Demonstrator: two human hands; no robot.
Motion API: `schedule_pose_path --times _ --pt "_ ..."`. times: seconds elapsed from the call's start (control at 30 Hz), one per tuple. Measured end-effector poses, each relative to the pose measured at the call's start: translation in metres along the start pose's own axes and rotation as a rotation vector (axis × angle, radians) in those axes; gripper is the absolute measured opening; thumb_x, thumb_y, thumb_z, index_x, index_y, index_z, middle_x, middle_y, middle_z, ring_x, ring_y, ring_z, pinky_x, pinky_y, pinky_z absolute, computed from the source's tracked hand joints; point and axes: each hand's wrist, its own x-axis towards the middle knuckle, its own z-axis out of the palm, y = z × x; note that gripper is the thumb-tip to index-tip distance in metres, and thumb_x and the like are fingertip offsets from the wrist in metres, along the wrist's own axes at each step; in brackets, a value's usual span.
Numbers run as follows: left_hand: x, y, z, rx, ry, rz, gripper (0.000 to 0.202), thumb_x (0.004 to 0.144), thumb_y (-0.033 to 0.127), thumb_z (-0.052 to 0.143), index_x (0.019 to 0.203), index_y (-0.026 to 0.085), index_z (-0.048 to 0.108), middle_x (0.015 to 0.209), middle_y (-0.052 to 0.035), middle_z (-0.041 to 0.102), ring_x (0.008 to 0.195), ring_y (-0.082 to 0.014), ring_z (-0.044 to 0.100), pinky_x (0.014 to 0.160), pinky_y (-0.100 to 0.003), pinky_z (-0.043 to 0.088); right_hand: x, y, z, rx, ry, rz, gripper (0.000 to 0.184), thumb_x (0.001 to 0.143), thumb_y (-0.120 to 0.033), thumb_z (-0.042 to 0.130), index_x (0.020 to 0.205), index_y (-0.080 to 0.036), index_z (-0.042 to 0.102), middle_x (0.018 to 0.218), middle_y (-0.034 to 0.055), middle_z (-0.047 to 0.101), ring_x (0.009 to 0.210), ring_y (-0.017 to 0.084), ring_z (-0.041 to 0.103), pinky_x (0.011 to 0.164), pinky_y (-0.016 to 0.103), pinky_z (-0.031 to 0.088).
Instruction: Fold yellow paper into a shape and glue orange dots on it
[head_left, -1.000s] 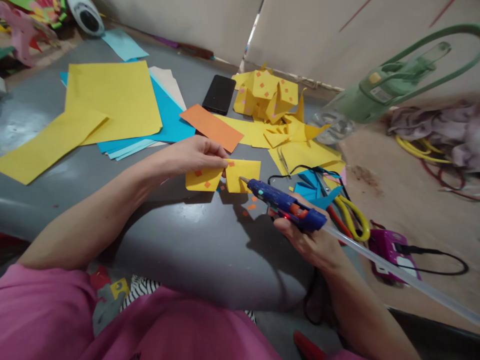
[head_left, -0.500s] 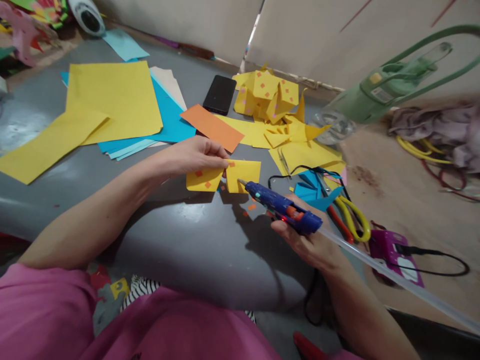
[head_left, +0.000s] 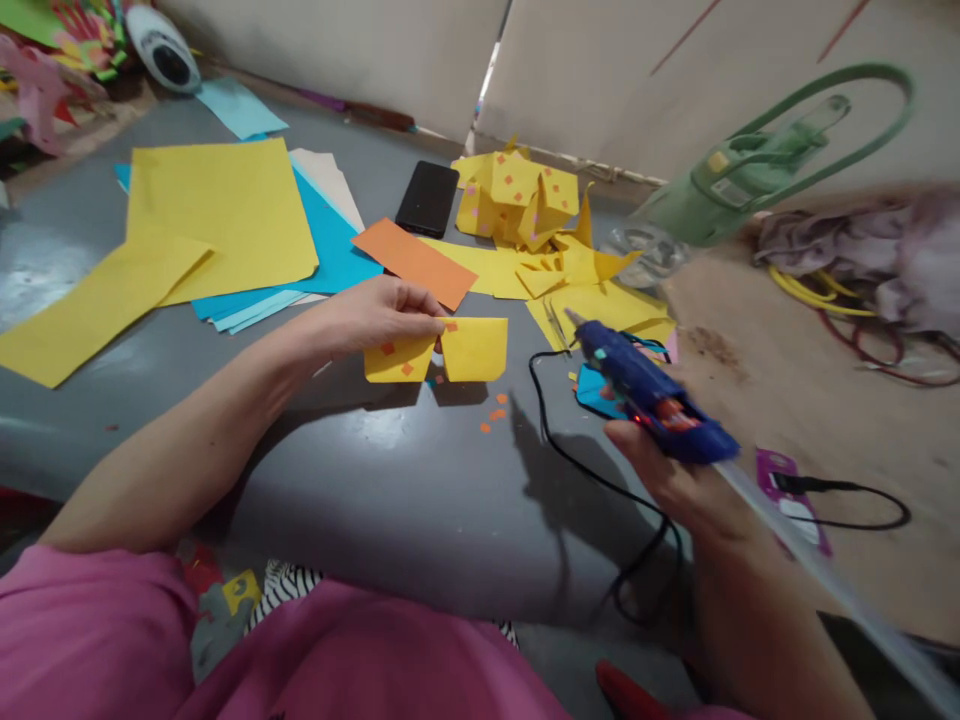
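Note:
Pinched in my left hand (head_left: 401, 312) is a folded yellow paper piece (head_left: 474, 350) with a notch in its lower edge and small orange squares on its left part. My right hand (head_left: 667, 470) is wrapped round a blue glue gun (head_left: 637, 385), its nozzle pointing up and left, apart from the paper. A long clear glue stick (head_left: 795, 545) sticks out of the gun's back, and a red light glows on its side. Small orange paper bits (head_left: 495, 412) lie on the grey table just right of the yellow piece.
Yellow sheets (head_left: 217, 210) lie over blue paper on the left. An orange strip (head_left: 416, 262) and a black phone (head_left: 427, 198) are beyond my left hand. Behind stands a dotted yellow paper model (head_left: 517, 195). A green bottle (head_left: 697, 195) leans at right; a black cord (head_left: 577, 455) trails below the gun.
My right hand has drawn the glue gun away to the right, its nozzle leaving the yellow paper. My left hand still holds the paper in nearly the same place.

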Motion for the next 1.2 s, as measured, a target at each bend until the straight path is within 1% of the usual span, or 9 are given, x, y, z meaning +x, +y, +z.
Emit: schedule_pose_path --times 0.13,0.23,0.53,0.63,0.73,0.83,0.93,1.03,1.2 --pt "-0.005 0.004 -0.001 0.03 0.028 -0.012 0.023 0.078 0.042 0.073 0.086 0.021 0.071 0.08 -0.0028 0.071 0.065 -0.0138 0.062 0.054 -0.023 0.042 0.009 0.027 -0.023 -0.339 -0.025 -0.071 0.035 0.083 -0.058 0.065 0.084 -0.024 0.056 0.079 0.0097 0.06 0.077 0.025 0.056 0.068 0.038 0.042" --pt "-0.005 0.004 -0.001 0.014 0.017 -0.012 0.025 0.078 0.044 0.073 0.086 0.021 0.07 0.076 -0.0022 0.07 0.063 -0.0136 0.061 0.053 -0.023 0.042 0.006 0.05 -0.031 -0.394 -0.112 0.045 0.028 0.08 -0.049 0.064 0.08 -0.023 0.054 0.075 0.008 0.058 0.073 0.024 0.055 0.065 0.036 0.041" --pt "-0.006 0.003 -0.003 -0.037 0.057 0.016 0.02 0.079 0.039 0.072 0.082 0.019 0.07 0.071 -0.0012 0.068 0.058 -0.0101 0.057 0.048 -0.019 0.039 -0.012 0.072 -0.038 -0.445 -0.287 0.338 0.044 0.075 -0.051 0.058 0.102 -0.016 0.057 0.093 0.0174 0.068 0.082 0.031 0.063 0.068 0.042 0.047" --pt "-0.006 0.002 -0.005 -0.047 0.059 0.031 0.017 0.08 0.036 0.071 0.084 0.019 0.071 0.073 -0.0007 0.068 0.058 -0.0089 0.057 0.049 -0.018 0.039 -0.01 0.065 -0.053 -0.495 -0.321 0.238 0.052 0.079 -0.057 0.058 0.112 -0.016 0.06 0.111 0.0221 0.069 0.1 0.037 0.063 0.081 0.047 0.048" --pt "-0.007 0.002 -0.006 -0.041 0.078 0.041 0.017 0.08 0.037 0.073 0.083 0.02 0.072 0.073 -0.0003 0.07 0.059 -0.0096 0.059 0.049 -0.019 0.038 -0.006 0.044 -0.06 -0.553 -0.23 0.061 0.053 0.084 -0.06 0.054 0.112 -0.016 0.064 0.113 0.0218 0.069 0.105 0.039 0.062 0.088 0.051 0.046" --pt "-0.006 0.002 -0.006 -0.04 0.099 0.048 0.016 0.079 0.037 0.073 0.082 0.021 0.071 0.073 0.0006 0.07 0.059 -0.0095 0.059 0.049 -0.019 0.038 0.004 0.013 -0.041 -0.368 -0.128 -0.057 0.033 0.094 -0.049 0.05 0.097 -0.022 0.068 0.093 0.0116 0.071 0.087 0.027 0.064 0.081 0.041 0.047" --pt "-0.004 0.002 -0.006 -0.049 0.097 0.059 0.015 0.078 0.035 0.073 0.078 0.021 0.07 0.07 0.0015 0.069 0.057 -0.0094 0.058 0.048 -0.019 0.036 0.018 -0.011 -0.001 -0.211 -0.254 -0.197 0.02 0.093 -0.035 0.056 0.088 -0.021 0.069 0.087 0.0082 0.069 0.083 0.023 0.062 0.076 0.036 0.046" --pt "-0.004 0.005 -0.005 -0.039 0.115 0.062 0.012 0.079 0.031 0.072 0.076 0.02 0.069 0.067 0.002 0.067 0.057 -0.0095 0.056 0.047 -0.019 0.034 0.03 -0.019 0.032 -0.161 -0.314 -0.192 0.014 0.092 -0.027 0.06 0.089 -0.019 0.071 0.087 0.0077 0.068 0.084 0.021 0.06 0.074 0.033 0.044" --pt "-0.009 0.011 -0.004 -0.023 0.146 0.026 0.009 0.081 0.027 0.07 0.078 0.019 0.069 0.067 0.002 0.065 0.056 -0.0078 0.053 0.049 -0.018 0.035 0.035 -0.021 0.043 -0.083 -0.381 -0.16 0.014 0.092 -0.028 0.063 0.088 -0.019 0.073 0.086 0.0067 0.067 0.083 0.02 0.059 0.073 0.031 0.043"
